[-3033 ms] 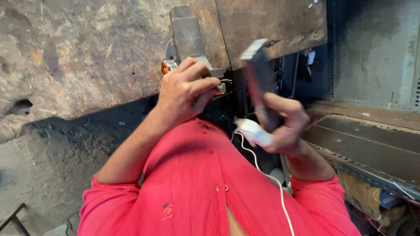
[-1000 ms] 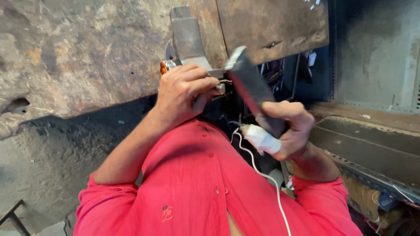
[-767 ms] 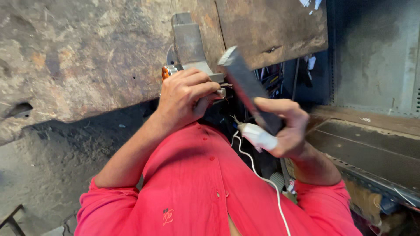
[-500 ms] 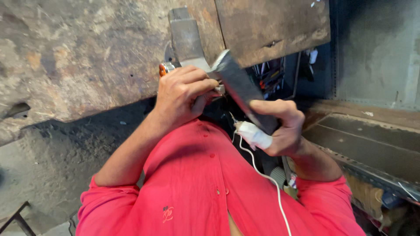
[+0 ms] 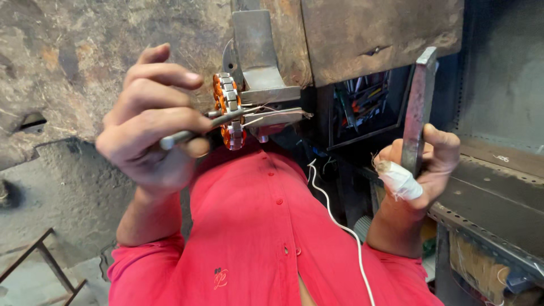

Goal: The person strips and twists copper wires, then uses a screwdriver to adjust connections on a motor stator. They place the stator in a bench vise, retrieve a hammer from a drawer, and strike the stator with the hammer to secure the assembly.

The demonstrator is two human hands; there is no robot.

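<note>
Far left: rusty metal frame [image 5: 34,258] cut off by the edge; its kind unclear.

Left hand [image 5: 150,122]: fingers curled round a thin metal rod [image 5: 195,131], thumb pressed beneath. Rod tip rests against the wound stator [image 5: 229,110], a small ring with copper-orange coils and grey steel teeth. The grip looks set to steady the tip on the windings.

Stator sits just under a grey metal bracket [image 5: 258,54] mounted on the worn, stained bench [image 5: 85,56]. Fine wire ends trail right from it. Whether it is clamped or merely propped cannot be told; the mount is hidden behind it.

Centre: red shirt [image 5: 255,238], white cable [image 5: 340,226] running down it.

Right hand [image 5: 422,164]: fingers wrapped round a flat steel bar [image 5: 418,107], held upright, well apart from the stator. One finger bandaged white. Bar's lower end hidden in the palm.

Behind: dark tool tray [image 5: 362,105], contents indistinct.
</note>
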